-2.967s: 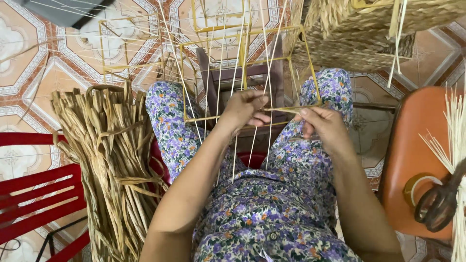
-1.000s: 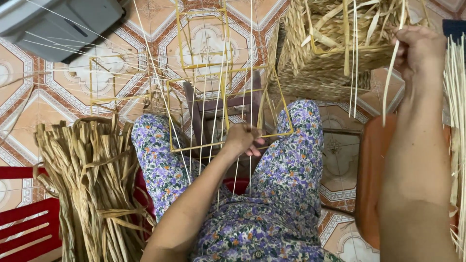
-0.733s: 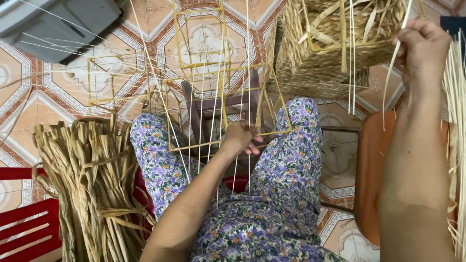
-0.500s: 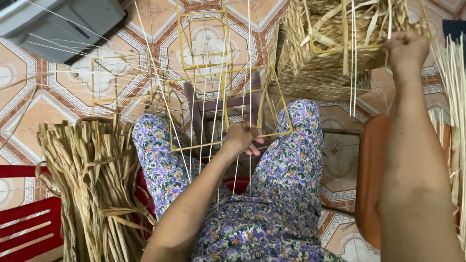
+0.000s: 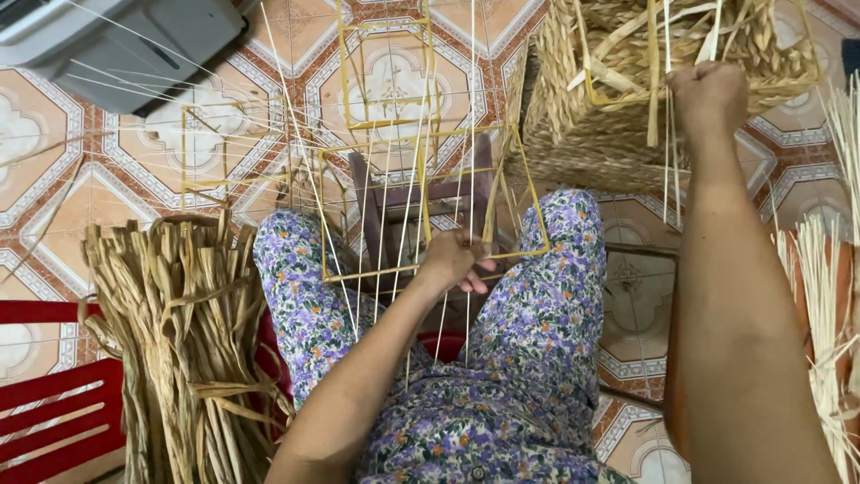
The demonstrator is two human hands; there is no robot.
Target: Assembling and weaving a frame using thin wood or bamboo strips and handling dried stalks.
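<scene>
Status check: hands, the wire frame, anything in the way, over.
Left hand grips yellow wire frame on lap. Right hand raised, pinching pale strands beside woven basket. Straw bundle lies left, clear of frame.

My left hand (image 5: 452, 260) and right hand (image 5: 709, 94) are bare: no gloves, rings, watch or bracelet visible. Both forearms bare, no sleeves in view. I wear a matching floral outfit (image 5: 502, 394): light fabric, dense small print of purple and blue flowers, green leaves, orange dots. Same print on both trouser legs and on the top near the camera.
</scene>
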